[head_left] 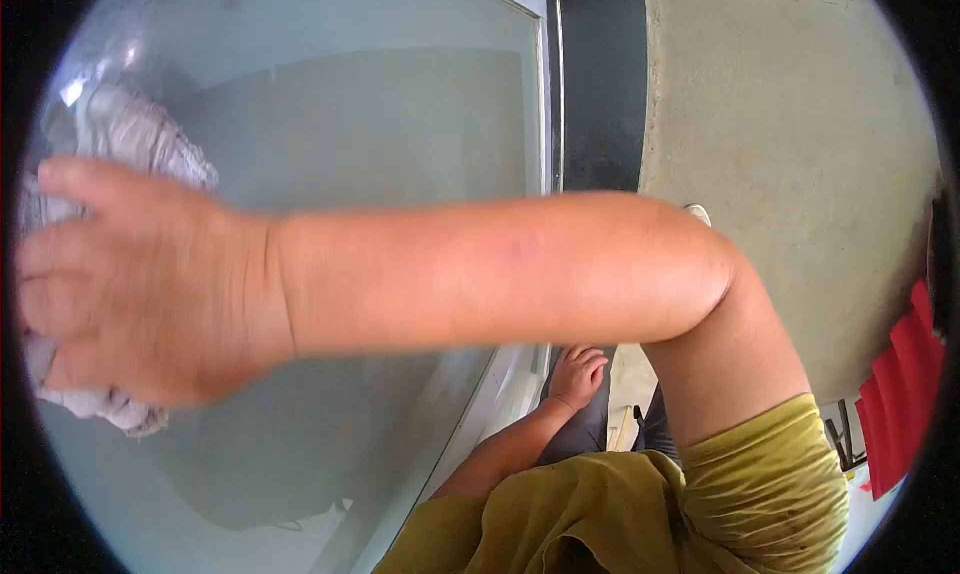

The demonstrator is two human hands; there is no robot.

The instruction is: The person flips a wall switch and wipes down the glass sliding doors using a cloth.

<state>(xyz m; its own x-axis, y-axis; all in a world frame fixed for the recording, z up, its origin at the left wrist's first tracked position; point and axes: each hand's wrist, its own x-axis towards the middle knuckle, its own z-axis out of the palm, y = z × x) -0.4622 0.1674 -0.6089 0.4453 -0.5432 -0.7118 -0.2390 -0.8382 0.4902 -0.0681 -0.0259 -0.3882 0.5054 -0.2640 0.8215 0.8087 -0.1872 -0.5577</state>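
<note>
My right arm stretches across the view to the left, a little blurred by motion. At its end my right hand (150, 284) is closed on a crumpled pale grey cloth (150, 144) with frayed edges, held against a glass panel (400, 134). The fingertips are partly cut off by the dark edge of the view. Lower down, my left hand (578, 376) rests on my dark-trousered thigh with its fingers loosely laid out, holding nothing.
A white frame (545, 94) edges the glass, which carries reflections. Beyond it runs a dark strip (603, 84) along the concrete floor (780, 94). Something red and pleated (903, 394) stands at the right. Part of a shoe (698, 213) shows behind my right arm.
</note>
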